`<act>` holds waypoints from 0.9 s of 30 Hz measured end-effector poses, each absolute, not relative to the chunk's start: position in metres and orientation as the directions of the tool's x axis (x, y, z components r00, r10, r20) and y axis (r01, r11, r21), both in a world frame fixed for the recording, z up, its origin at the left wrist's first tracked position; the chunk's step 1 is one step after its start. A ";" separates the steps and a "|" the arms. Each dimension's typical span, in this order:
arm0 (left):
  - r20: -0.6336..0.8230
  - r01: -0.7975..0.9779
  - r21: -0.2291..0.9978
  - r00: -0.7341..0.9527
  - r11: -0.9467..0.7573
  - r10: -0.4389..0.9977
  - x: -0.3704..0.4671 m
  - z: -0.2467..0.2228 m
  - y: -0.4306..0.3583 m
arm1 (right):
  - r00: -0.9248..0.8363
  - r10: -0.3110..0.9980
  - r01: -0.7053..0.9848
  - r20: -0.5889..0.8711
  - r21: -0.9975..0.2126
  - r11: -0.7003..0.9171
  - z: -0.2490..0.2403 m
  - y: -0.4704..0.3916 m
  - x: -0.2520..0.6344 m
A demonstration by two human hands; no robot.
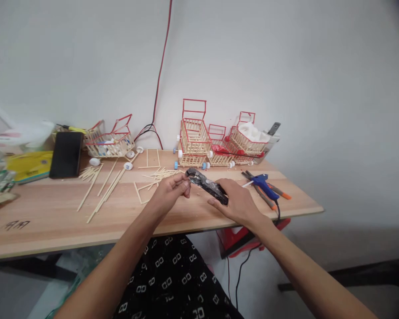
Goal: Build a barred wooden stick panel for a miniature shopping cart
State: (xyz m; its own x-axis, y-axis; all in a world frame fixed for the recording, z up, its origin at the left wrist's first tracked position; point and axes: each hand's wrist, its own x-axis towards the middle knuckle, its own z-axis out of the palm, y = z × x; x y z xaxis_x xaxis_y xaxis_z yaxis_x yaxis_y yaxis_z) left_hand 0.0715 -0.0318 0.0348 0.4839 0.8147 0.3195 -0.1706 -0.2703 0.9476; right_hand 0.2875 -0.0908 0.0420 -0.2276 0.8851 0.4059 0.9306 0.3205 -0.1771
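Note:
My right hand (pixel 237 200) is wrapped around the handle of a black pliers-like hand tool (pixel 204 182), worn and specked with white. Its curved head points left, to the fingers of my left hand (pixel 172 191). Those fingers are pinched together right at the tool's tip; whatever they hold is hidden. Below and left of that hand lies a small frame of thin wooden sticks (pixel 139 195). Short cut sticks (pixel 162 173) are scattered just behind it.
Small stick-built carts (pixel 194 137) with red trim stand along the wall, another cart (pixel 111 144) farther left. At right lie a blue glue gun (pixel 265 185) and orange-tipped pliers (pixel 282 192). Long sticks (pixel 108 199), a phone (pixel 66 155) and a yellow packet (pixel 29 166) occupy the left.

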 end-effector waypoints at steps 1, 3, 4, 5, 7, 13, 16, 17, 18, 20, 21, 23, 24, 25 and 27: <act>0.318 -0.171 0.948 0.488 -0.269 0.812 0.072 0.035 -0.032 | -0.225 0.885 0.931 0.406 -0.178 0.319 0.042 -0.091 0.287; 0.318 -0.171 0.948 0.496 -0.268 0.808 0.072 0.034 -0.033 | -0.219 0.891 0.933 0.398 -0.181 0.310 0.041 -0.093 0.287; 0.317 -0.172 0.948 0.499 -0.267 0.806 0.072 0.034 -0.033 | -0.216 0.896 0.934 0.389 -0.185 0.306 0.041 -0.093 0.286; 0.317 -0.173 0.948 0.502 -0.266 0.805 0.072 0.034 -0.034 | -0.214 0.899 0.934 0.381 -0.189 0.303 0.041 -0.094 0.286; 0.314 -0.178 0.949 0.506 -0.260 0.804 0.072 0.033 -0.034 | -0.212 0.901 0.934 0.378 -0.195 0.301 0.041 -0.095 0.286; 0.301 -0.183 0.953 0.505 -0.241 0.809 0.074 0.033 -0.034 | -0.214 0.881 0.942 0.423 -0.148 0.301 0.042 -0.097 0.288; 0.296 -0.182 0.955 0.511 -0.235 0.807 0.074 0.032 -0.034 | -0.219 0.881 0.946 0.419 -0.131 0.297 0.042 -0.098 0.290; 0.291 -0.183 0.956 0.513 -0.229 0.807 0.074 0.032 -0.033 | -0.219 0.884 0.947 0.413 -0.127 0.294 0.042 -0.098 0.290; 0.286 -0.185 0.958 0.516 -0.220 0.808 0.074 0.031 -0.033 | -0.220 0.887 0.948 0.406 -0.125 0.292 0.042 -0.098 0.291; 0.279 -0.200 0.959 0.528 -0.201 0.802 0.074 0.029 -0.032 | -0.223 0.892 0.948 0.393 -0.128 0.293 0.041 -0.098 0.291; 0.278 -0.214 0.958 0.536 -0.190 0.797 0.074 0.028 -0.031 | -0.222 0.894 0.947 0.390 -0.131 0.293 0.041 -0.098 0.291; 0.276 -0.246 0.955 0.552 -0.163 0.787 0.075 0.025 -0.030 | -0.223 0.893 0.946 0.392 -0.135 0.295 0.041 -0.098 0.291; 0.274 -0.260 0.954 0.559 -0.148 0.783 0.075 0.025 -0.029 | -0.223 0.892 0.946 0.394 -0.133 0.296 0.041 -0.098 0.291; 0.270 -0.275 0.953 0.564 -0.131 0.780 0.075 0.024 -0.029 | -0.224 0.890 0.947 0.396 -0.128 0.296 0.041 -0.098 0.291; 0.267 -0.301 0.948 0.571 -0.104 0.776 0.075 0.023 -0.029 | -0.230 0.888 0.947 0.398 -0.119 0.299 0.041 -0.098 0.291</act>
